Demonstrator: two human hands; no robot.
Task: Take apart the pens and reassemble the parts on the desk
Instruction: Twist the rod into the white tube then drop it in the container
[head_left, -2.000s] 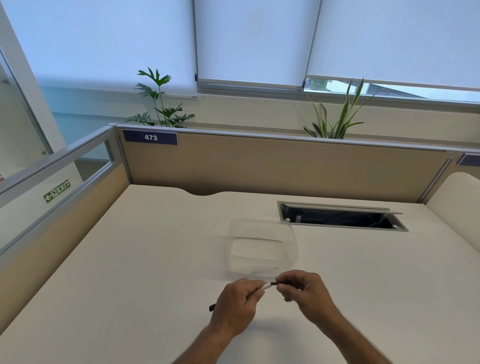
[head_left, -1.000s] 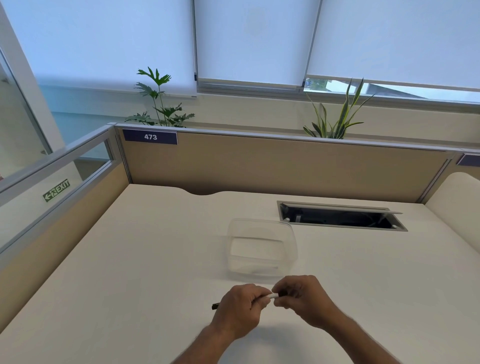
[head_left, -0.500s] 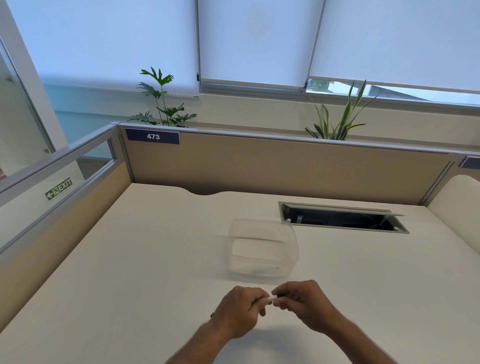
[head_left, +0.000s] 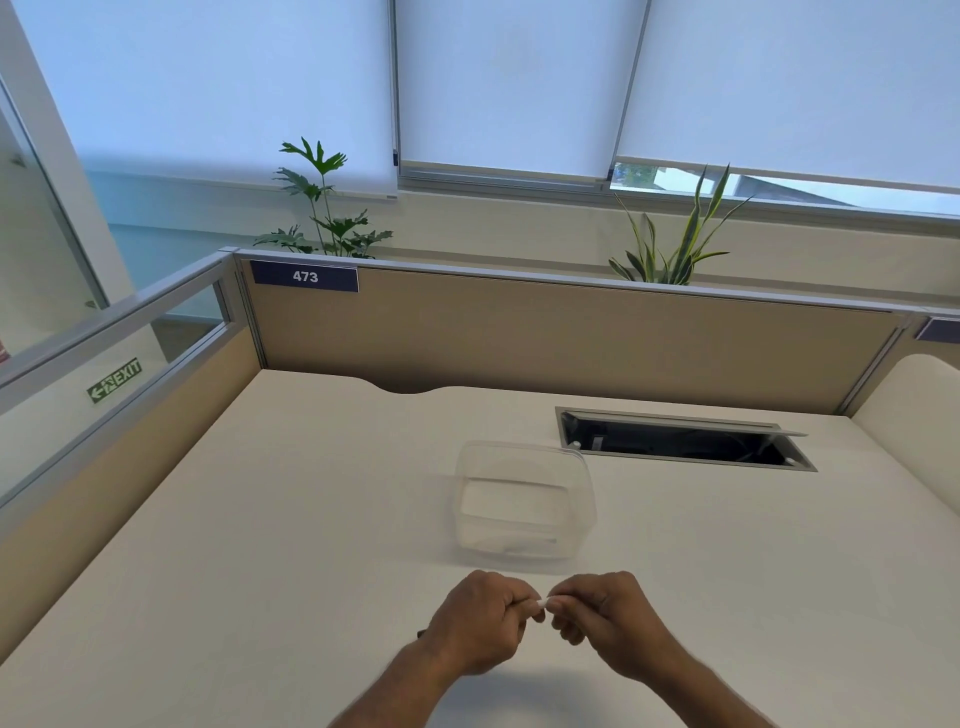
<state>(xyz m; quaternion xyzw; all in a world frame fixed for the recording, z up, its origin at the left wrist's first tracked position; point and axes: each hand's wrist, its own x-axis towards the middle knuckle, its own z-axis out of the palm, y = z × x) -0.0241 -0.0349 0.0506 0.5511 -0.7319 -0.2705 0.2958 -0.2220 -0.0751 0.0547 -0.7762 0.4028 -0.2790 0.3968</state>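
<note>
Right now both hands are curled shut on one pen, held low over the near edge of the desk. The left hand wraps the barrel in a loose fist, and a dark tip pokes out past its wrist side. The right hand pinches the other end between thumb and fingertips. Only a short white stretch of the pen shows in the gap between them, so I cannot tell which part the right hand has.

The pen's long axis runs left to right, slightly tilted, from one hand to the other. Any pull or twist probably has to go along that line, the hands moving apart sideways.

Just beyond the hands stands a clear plastic tub, a little nearer the right hand. Something pale lies on its floor, too faint to name. Farther back on the right is an open cable hatch.
</note>
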